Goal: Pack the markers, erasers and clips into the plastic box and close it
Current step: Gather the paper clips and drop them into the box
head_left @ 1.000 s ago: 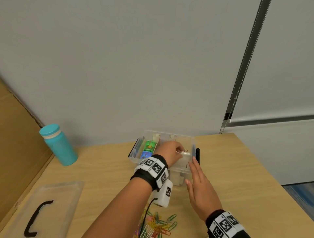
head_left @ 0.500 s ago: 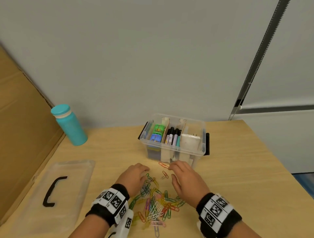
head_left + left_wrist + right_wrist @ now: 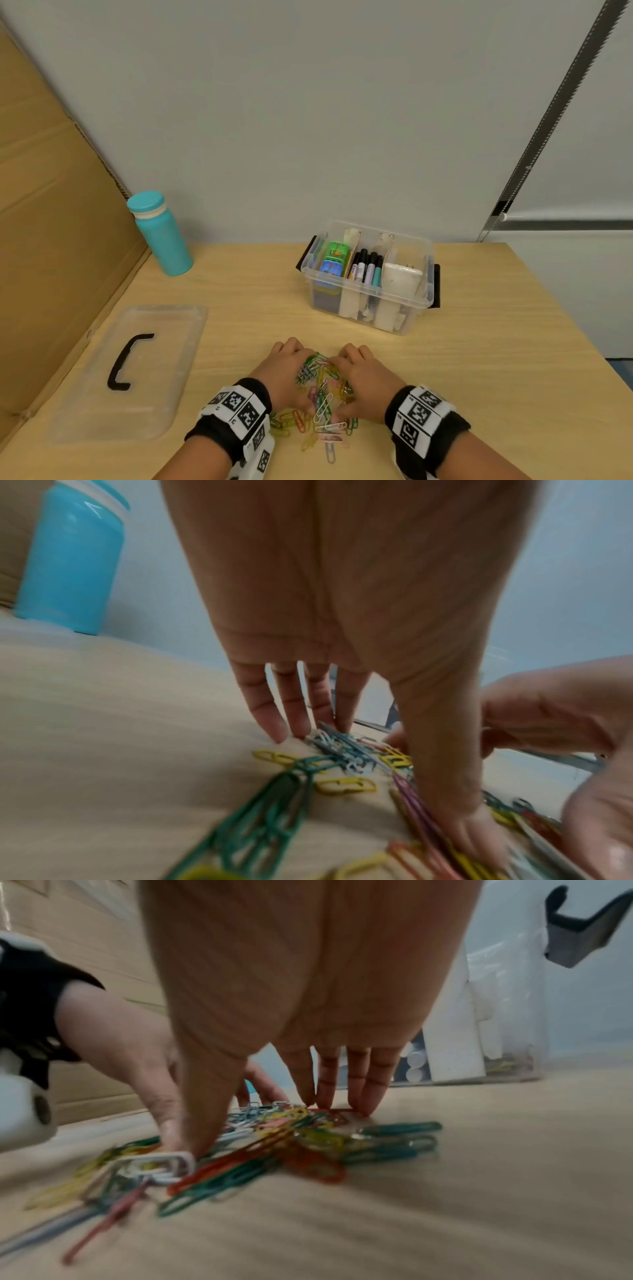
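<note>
Brown cardboard (image 3: 51, 240) is seen leaning along the far left edge of the wooden counter (image 3: 479, 377); a teal bottle (image 3: 161, 234) stands upright beside it near the wall; nearer the viewer, the clear lid (image 3: 137, 370) with its black handle (image 3: 128, 359) lies flat on the counter, well apart from the box; the left hand (image 3: 284, 373) is set down on the left edge of the pile of coloured paper clips (image 3: 322, 401), its grip spread, with straight fingers (image 3: 263, 712) touching the counter and the clips and the thumb pressed down among them in the left wrist view; nothing is seen clamped in it; the clips lie loose on the counter between the two hands, some spilling toward the near edge; the right hand (image 3: 366, 380) is placed on the right edge of the pile, its grip likewise apart, fingertips (image 3: 363, 1096) down on the counter at the clips and the thumb resting on a white clip (image 3: 154, 1167); farther back and to the right the open plastic box (image 3: 424, 274) stands on the counter, divided into three compartments; erasers (image 3: 334, 260) are held in the left one, markers (image 3: 368, 267) stand in the middle one, and a few clips are seen at the bottom of the right one in the right wrist view; black latches (image 3: 436, 284) hang at the box's ends.
</note>
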`<state>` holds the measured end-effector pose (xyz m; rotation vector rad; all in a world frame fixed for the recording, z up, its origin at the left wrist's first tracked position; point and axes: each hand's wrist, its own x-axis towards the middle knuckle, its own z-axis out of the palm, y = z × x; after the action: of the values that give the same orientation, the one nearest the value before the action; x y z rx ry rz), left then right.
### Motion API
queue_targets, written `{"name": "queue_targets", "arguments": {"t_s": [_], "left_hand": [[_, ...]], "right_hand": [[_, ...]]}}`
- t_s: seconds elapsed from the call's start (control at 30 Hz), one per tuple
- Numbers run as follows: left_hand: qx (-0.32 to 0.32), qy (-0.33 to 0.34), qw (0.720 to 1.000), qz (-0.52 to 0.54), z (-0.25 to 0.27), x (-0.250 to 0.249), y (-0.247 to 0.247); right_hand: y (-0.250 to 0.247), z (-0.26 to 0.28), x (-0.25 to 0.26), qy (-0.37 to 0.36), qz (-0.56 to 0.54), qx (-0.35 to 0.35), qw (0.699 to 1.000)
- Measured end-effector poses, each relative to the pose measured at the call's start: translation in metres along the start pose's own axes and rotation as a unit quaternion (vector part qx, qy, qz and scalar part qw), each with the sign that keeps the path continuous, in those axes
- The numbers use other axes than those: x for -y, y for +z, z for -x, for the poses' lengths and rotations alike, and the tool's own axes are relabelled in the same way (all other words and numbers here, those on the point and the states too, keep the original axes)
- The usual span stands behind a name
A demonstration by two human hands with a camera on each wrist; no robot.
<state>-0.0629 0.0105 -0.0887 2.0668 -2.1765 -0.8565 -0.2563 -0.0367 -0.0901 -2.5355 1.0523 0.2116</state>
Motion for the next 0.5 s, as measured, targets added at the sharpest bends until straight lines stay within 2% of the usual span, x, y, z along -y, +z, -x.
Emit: {"name": "queue_targets", "arguments": {"t_s": [0.17, 0.3, 0.5], "left_hand": [[-0.057, -0.005, 0.997, 0.049, 0.003, 0.000, 0.005], [-0.097, -0.014, 0.995, 0.007, 0.002, -0.008, 0.001], [-0.106, -0.021, 0.993, -0.047, 0.002, -0.013, -0.004]], "right_hand": [[0.005, 0.006, 0.010, 0.031, -0.061, -0.070, 0.995], [0.002, -0.002, 0.015, 0.064, -0.078, -0.091, 0.991], [0.000, -0.003, 0.007, 0.086, -0.119, -0.112, 0.983]]}}
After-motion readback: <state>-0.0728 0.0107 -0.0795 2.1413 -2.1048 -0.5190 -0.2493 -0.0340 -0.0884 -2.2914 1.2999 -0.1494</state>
